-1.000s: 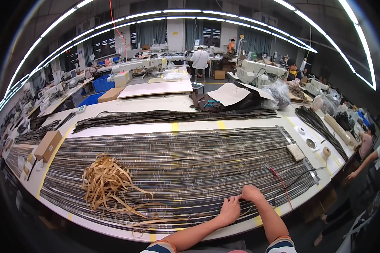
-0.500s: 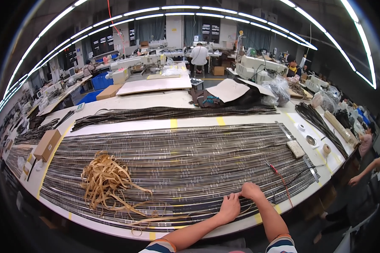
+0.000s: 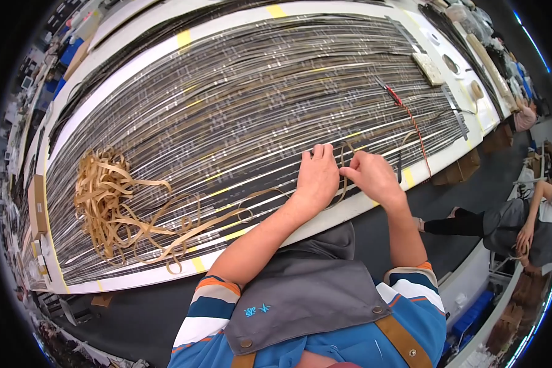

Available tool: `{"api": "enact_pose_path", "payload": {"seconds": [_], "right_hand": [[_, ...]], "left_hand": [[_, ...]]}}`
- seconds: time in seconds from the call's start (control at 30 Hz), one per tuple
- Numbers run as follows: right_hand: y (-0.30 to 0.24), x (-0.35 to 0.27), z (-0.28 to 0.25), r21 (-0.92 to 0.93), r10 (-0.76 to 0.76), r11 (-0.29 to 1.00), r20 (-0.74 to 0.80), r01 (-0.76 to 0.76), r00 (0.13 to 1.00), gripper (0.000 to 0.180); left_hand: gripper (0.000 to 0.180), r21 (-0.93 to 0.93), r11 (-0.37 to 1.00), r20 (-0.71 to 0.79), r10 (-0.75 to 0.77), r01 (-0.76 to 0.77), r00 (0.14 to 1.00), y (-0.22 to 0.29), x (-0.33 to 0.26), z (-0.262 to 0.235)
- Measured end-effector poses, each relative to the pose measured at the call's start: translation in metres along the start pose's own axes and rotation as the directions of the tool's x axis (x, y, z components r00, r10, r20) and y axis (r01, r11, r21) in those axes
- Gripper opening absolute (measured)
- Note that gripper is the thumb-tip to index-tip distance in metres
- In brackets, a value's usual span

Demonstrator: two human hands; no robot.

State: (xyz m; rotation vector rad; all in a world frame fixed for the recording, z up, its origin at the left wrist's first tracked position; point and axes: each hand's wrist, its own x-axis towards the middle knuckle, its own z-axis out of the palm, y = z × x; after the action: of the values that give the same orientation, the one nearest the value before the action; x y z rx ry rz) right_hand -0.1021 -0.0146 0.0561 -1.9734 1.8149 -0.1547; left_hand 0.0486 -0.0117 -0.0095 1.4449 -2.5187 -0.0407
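Note:
Long, thin dark strips (image 3: 239,116) with pale glints cover the worktable side by side. At the near edge my left hand (image 3: 316,178) rests on them, its fingers bent and close together over a narrow tan tape (image 3: 260,192); its thumb is hidden. Just to its right, my right hand (image 3: 375,178) is closed, thumb and forefinger pinched at the tape, which curves up between both hands. The exact grip is partly covered by the fingers. The tape trails left toward a tangled heap of tan tape (image 3: 104,199) lying on the strips.
A slim red-handled tool (image 3: 394,95) with a twisted red cord lies beyond my right hand. A pale block (image 3: 427,69) sits at the strips' right end, near a metal bar (image 3: 455,113) and a spool (image 3: 476,90). Another person (image 3: 524,224) is at the right, off the table.
The view has tilted down, bringing my apron and sleeves into sight. My hands have drawn slightly apart, and a tape loop now shows between them.

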Motion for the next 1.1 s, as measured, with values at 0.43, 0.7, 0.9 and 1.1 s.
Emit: {"api": "enact_pose_path", "payload": {"seconds": [0.43, 0.7, 0.9, 1.1], "right_hand": [[0.039, -0.058, 0.002, -0.029, 0.049, 0.999, 0.18, -0.045, 0.982, 0.013], [0.064, -0.107, -0.027, -0.004, 0.124, 0.989, 0.537, -0.145, 0.834, 0.015], [0.045, -0.027, -0.007, 0.306, -0.039, 0.948, -0.157, 0.086, 0.987, 0.024], [0.049, 0.006, 0.01, 0.005, -0.153, 0.988, -0.051, 0.154, 0.987, 0.021]], "left_hand": [[0.03, -0.004, 1.0, 0.052, 0.001, -0.001, 0.999, 0.005, -0.008, -0.003], [0.033, -0.006, 1.0, 0.096, 0.005, -0.004, 0.995, 0.004, -0.004, -0.007], [0.043, 0.004, 1.0, 0.152, -0.014, 0.014, 0.988, 0.003, -0.003, -0.013], [0.05, -0.006, 1.0, 0.153, 0.002, -0.001, 0.988, 0.008, -0.002, -0.013]]}}
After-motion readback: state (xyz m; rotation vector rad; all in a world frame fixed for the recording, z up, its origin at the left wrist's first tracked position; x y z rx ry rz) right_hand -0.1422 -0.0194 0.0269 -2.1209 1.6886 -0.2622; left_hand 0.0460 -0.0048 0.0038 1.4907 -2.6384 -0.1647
